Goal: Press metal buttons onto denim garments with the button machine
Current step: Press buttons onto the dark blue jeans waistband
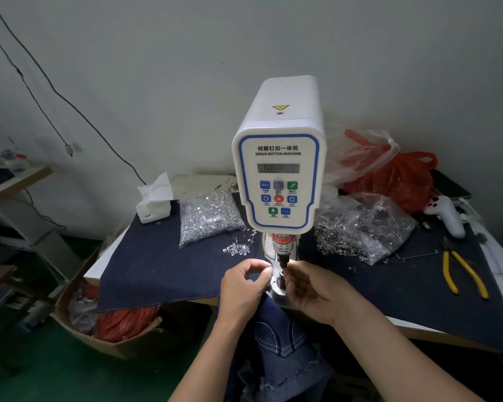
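At the far left, at 9 o'clock from the machine, a cardboard box (79,323) stands on the green floor with red plastic inside. On the tabletop (418,326), covered with dark blue cloth, a white tissue pack (154,203) lies at 10 o'clock from the hands. Just right of it is a clear bag of silver button parts (208,217), and some loose pieces (238,246) are spilled beside it.

In the middle stands the white button machine (279,175). Its panel reads "SERVO BUTTON MACHINE" under a line of Chinese characters; one blue key reads "MENU", and the red digits of the display are too dim to read. A red label on the press head reads partly "CARE OF" and "FINGER".

The left hand (244,288) has its grip narrow, fingers curled and pinching near the die; what it pinches is too small to tell. The denim garment (279,338) hangs from the die at 6 o'clock, between both arms. The right hand (308,291) also makes a narrow grip, fingertips at the die under the punch.

At 3 o'clock lie a bag of dark metal rings (363,236), a red plastic bag (395,175), a white controller (447,213) and yellow-handled pliers (462,271).
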